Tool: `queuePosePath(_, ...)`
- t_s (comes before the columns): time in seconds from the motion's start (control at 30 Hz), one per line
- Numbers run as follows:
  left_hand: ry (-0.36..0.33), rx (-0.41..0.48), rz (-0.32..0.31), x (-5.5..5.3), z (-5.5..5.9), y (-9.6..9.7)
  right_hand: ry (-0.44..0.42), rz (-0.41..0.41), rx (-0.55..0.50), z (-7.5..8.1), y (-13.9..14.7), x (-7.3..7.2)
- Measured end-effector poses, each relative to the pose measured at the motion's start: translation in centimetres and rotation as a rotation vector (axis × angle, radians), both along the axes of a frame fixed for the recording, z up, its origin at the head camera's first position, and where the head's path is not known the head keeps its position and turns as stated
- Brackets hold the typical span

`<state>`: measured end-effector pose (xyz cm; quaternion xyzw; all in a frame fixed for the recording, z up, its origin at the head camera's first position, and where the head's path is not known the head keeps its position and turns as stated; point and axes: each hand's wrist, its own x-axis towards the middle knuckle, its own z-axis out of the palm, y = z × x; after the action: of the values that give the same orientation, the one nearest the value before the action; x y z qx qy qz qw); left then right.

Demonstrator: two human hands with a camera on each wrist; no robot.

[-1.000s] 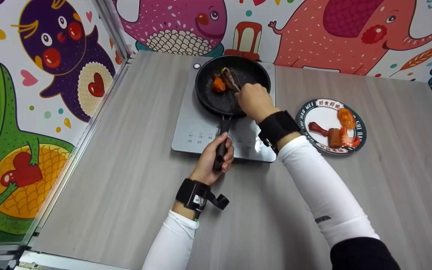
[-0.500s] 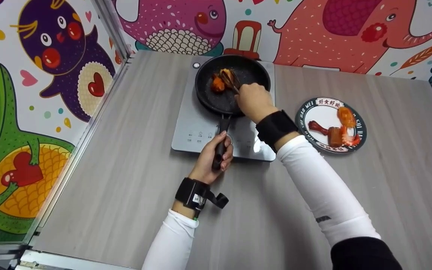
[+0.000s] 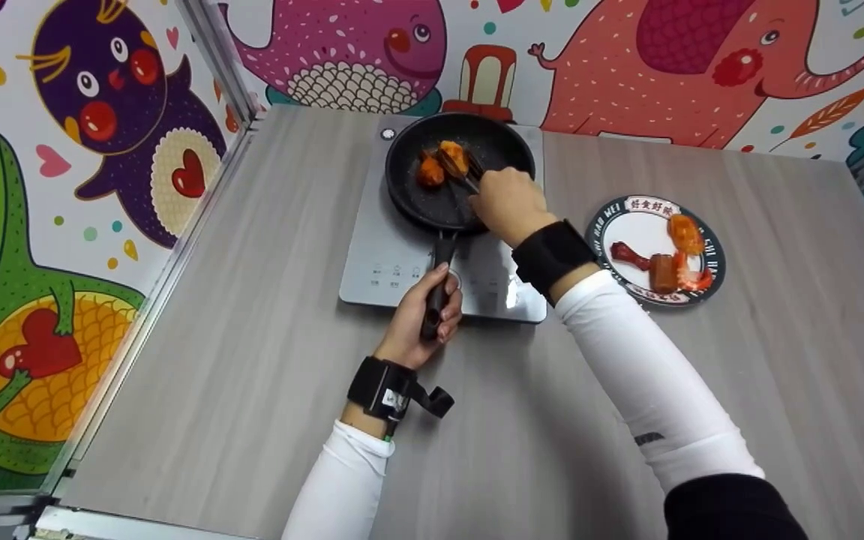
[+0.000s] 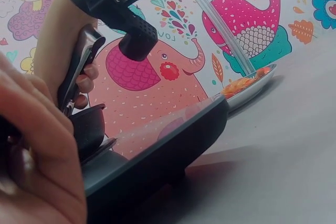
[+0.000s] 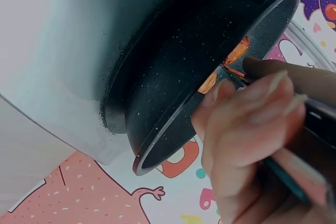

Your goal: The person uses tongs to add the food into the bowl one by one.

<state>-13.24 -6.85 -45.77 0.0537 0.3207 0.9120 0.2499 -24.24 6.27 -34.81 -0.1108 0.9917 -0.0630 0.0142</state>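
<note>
My left hand (image 3: 408,322) grips the black handle (image 3: 434,309) of a dark frying pan (image 3: 507,142), seen in the head view on a silver induction cooktop (image 3: 363,262). Over the pan's right rim, my right hand (image 3: 513,204) holds a pair of tongs (image 3: 463,180). Their tips are at a yellow-orange food piece (image 3: 453,155) inside the pan. Just left of it lies a darker orange-brown piece (image 3: 430,172). The right wrist view shows my fingers curled round the tongs (image 5: 287,174), with the pan (image 5: 173,77) beside them. The tongs' handle end (image 4: 89,45) rises from my right hand in the left wrist view.
A round plate (image 3: 636,229) with a dark patterned rim stands right of the cooktop, holding several food pieces, among them a small drumstick (image 3: 629,255) and a shrimp (image 3: 693,277). Cartoon-printed walls (image 3: 597,82) border the wood-grain table (image 3: 252,300) at the back and left.
The tongs' tips have shifted slightly on the food, and more of the yellow-orange piece now shows. The left hand keeps its hold on the handle; the head view has shifted slightly.
</note>
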Motion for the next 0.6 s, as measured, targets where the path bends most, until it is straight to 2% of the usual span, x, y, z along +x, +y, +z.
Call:
queuePosePath(0.17, -0.005, -0.012, -0.002, 0.1, 0.0, 0.1, 0.011, 0.017, 0.021, 0.0, 0.4, 0.5)
queuePosePath(0.37, -0.013, -0.016, 0.003, 0.0, 0.0, 0.1, 0.082, 0.005, 0.035, 0.0, 0.9, 1.4)
queuePosePath(0.6, -0.007, -0.004, 0.001, 0.0, 0.0, 0.0, 0.143, 0.003, -0.003, -0.5, 2.2, 2.9)
